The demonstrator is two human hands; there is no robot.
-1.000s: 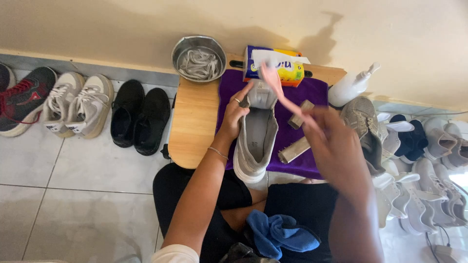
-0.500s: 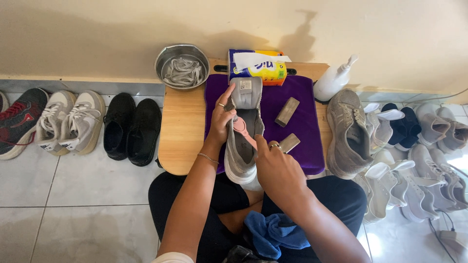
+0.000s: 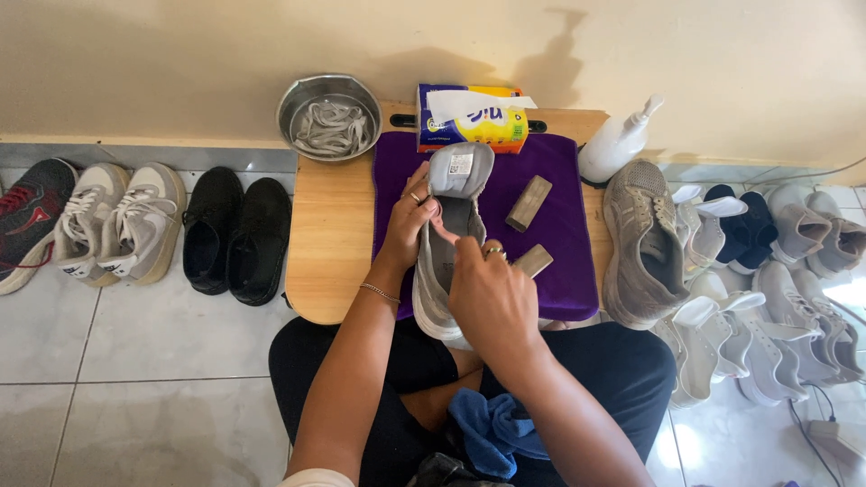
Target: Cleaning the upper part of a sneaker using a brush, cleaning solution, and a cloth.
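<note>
A low wooden table [image 3: 334, 243] stands against the wall over the person's crossed legs, on a tiled floor [image 3: 135, 370]. A purple mat [image 3: 564, 207] covers its right half. Shoes line the floor on both sides: a black pair [image 3: 236, 236] and a pale pair [image 3: 122, 225] to the left, a heap of white ones [image 3: 767, 316] to the right, with one grey trainer [image 3: 642, 243] at the table's right edge.

On the mat lies a grey shoe [image 3: 442, 261], toe toward the person, its tongue flipped up toward the wall. The left hand [image 3: 408, 221] has its grip closed on the shoe's left side near the opening. The right hand [image 3: 489, 302] covers the toe end, fingers pressed to the inside; I cannot tell how tight its grip is.

At the wall stand a metal bowl [image 3: 298, 97] of laces [image 3: 332, 126], a tissue pack [image 3: 474, 122] and a white pump bottle [image 3: 615, 144]. Two small brown blocks [image 3: 529, 203] lie on the mat just right of the shoe. A blue cloth [image 3: 492, 428] rests in the lap.
</note>
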